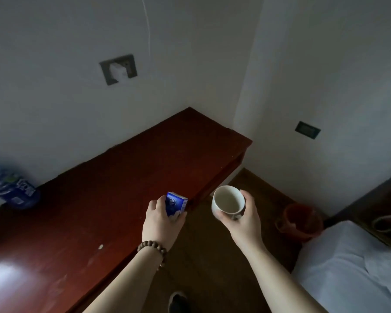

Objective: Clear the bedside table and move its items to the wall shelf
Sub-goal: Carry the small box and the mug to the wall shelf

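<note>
Two items are in my hands at once, so I judge the step in hand to be setting them down on the long, dark red-brown wooden wall shelf (113, 177) that runs along the white wall into the corner. To do it well I would deal with one hand at a time: bring the small blue cardboard box (176, 204) fully over the shelf top, well inside its front edge, lower it flat on one face, and only then loosen the fingers; after that carry the white ceramic cup (228, 202) across, keeping its mouth level, since I cannot tell whether anything is in it, and seat its base squarely on the wood before letting go. My left hand (161, 219), with a brown wooden bead bracelet (152, 246) at the wrist, is curled round the lower part of the box, thumb on one side and fingers on the other, and it sits just over the shelf's front edge. My right hand (243, 219) is wrapped about the cup from below and the side, fingers half closed on its wall, and it is off the shelf, over the brown floor (203, 256). A blue-labelled plastic bottle (10, 188) already stands on the shelf far to the left, well apart from both hands, so the middle stretch is free for both items. I cannot see the bedside table.
</note>
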A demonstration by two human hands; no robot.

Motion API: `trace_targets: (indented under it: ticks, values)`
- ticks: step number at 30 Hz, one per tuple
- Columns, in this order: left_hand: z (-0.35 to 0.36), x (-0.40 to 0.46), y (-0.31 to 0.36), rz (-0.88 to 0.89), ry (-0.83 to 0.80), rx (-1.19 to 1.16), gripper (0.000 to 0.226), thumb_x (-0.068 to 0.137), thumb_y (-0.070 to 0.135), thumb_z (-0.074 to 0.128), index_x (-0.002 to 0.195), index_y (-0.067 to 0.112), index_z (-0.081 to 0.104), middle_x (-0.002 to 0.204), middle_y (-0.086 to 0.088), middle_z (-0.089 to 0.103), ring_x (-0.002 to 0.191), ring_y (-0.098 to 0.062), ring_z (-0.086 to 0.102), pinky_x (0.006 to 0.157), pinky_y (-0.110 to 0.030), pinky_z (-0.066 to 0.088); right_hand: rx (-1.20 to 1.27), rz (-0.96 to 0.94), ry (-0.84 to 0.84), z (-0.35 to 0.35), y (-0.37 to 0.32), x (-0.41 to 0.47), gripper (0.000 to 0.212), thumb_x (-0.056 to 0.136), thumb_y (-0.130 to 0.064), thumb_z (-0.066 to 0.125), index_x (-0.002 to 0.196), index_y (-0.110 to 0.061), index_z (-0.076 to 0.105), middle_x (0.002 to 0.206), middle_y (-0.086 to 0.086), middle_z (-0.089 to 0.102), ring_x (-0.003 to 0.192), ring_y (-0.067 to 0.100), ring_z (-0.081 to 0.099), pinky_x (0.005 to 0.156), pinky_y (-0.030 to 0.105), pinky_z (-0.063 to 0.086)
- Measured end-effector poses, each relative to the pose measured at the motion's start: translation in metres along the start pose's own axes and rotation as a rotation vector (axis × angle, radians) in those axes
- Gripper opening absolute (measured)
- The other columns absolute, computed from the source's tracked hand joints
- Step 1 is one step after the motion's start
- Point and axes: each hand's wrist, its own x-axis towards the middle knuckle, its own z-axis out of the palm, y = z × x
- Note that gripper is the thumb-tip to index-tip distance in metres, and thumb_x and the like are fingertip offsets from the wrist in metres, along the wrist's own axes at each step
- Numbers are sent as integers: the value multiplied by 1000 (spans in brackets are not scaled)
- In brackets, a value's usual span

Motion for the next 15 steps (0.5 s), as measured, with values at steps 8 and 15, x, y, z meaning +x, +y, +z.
trace_targets:
  ticks: [8,15]
  values:
    - [24,102,-2,-108,61,-2,72,73,53,67,131,19,42,113,10,45,90,-5,50,64,-18,43,41,-53,-173,49,9,120,76,67,-32,83,131,-27,42,124,-11,51,112,4,53,82,17,52]
    - [48,198,13,-126,38,11,73,73,52,68,133,18,42,117,9,47,96,-6,53,72,-21,49,-3,-29,-214,74,12,247,81,67,-40,82,134,-26,39,126,-9,52,113,7,53,91,28,49]
